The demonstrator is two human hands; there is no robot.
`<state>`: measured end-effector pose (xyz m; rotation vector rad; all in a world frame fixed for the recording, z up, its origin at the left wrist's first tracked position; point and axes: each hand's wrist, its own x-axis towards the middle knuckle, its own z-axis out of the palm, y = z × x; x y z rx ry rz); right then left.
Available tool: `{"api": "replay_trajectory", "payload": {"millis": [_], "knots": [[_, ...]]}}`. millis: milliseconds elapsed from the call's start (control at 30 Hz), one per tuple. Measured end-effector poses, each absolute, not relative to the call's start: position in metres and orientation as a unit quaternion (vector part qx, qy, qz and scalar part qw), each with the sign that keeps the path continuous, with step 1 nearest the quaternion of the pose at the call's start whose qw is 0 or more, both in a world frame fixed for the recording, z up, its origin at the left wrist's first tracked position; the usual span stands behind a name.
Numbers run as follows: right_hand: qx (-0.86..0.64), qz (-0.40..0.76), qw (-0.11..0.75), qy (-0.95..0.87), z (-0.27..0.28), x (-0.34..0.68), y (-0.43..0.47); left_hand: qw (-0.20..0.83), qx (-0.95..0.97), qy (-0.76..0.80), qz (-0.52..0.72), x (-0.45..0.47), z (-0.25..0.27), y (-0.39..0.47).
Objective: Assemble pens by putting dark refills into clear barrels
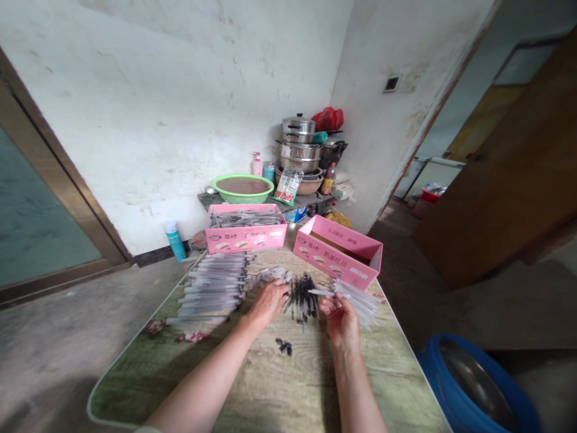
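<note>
The counter (279, 397) has a smooth, wood-grain top with pale edging; its near-left corner curves round, and its right side slants down past a blue plastic tub (433, 367). The widest room to move lies at the near left and between the person's forearms (211, 376), where the printed grain shows. At the far side, two pink cardboard boxes limit reach: the left box (246, 242) is filled with pale, slender pens (246, 218), while the right box (331, 258) stands angled, its brown inside visible.

The right hand (341, 316) pinches a translucent, tubular pen barrel (321, 292) between narrowed fingers, its end pointing left across the heap of thin black refills (303, 294) at mid-counter. Just beside that hand, more frosted barrels (360, 305) fan toward the right edge. The left hand (267, 304) has its fingers curled at the heap's left side, near small whitish parts (269, 275); whether they grip anything, I cannot tell. Farther left, a stacked row of dark-tipped, whitish pens (211, 290) reaches close to the left edge. Small, stubby black pieces (284, 346) lie together nearer the person, apart from both hands.
</note>
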<state>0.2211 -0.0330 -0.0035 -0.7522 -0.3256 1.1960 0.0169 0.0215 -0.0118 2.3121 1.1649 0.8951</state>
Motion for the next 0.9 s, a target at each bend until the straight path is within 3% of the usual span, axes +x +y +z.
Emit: {"api": "replay_trajectory", "payload": {"millis": [400,500,700,900], "knots": [[-0.351,0.547,0.741,-0.17,0.001,0.217,-0.035,0.153,0.844,0.418,0.298,0.021,-0.003,0.014],[-0.363,0.531,0.743,-0.183,0.003,0.214,-0.036,0.24,0.8,0.408,0.369,0.021,-0.002,0.013],[-0.387,0.506,0.74,-0.214,0.007,0.205,-0.037,0.573,0.592,0.357,0.441,0.018,-0.004,0.015],[-0.401,0.491,0.736,-0.237,0.007,0.202,-0.037,0.63,0.536,0.341,0.446,0.016,0.0,0.013]]}}
